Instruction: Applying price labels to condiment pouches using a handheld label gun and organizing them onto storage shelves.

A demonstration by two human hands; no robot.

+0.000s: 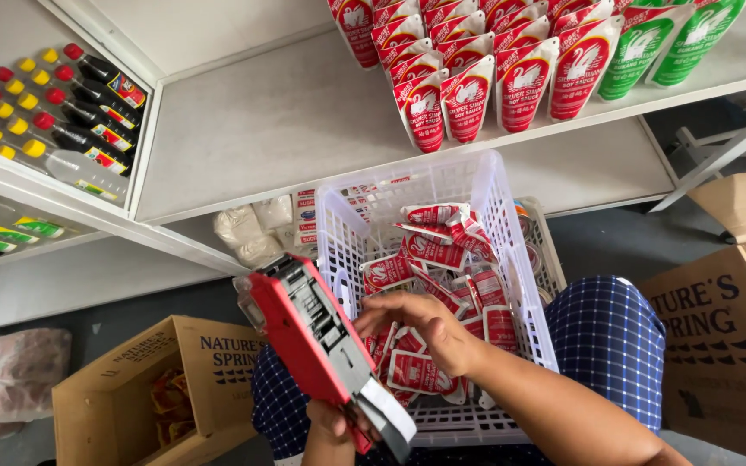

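My left hand (331, 425) grips the handle of a red and grey price-label gun (317, 341), held tilted over my lap. My right hand (420, 324) reaches into a white plastic basket (485, 185) resting on my knees, fingers bent over the red and white sauce pouches (429, 250) piled inside. The fingertips sit close to the gun's side; whether they pinch a pouch I cannot tell.
A white shelf (287, 121) ahead holds rows of red pouches (468, 73) and green pouches (666, 43). Dark sauce bottles (71, 108) stand on the left shelf. Open cardboard boxes sit at left (131, 388) and right (727, 328). White bags (248, 229) lie on a lower shelf.
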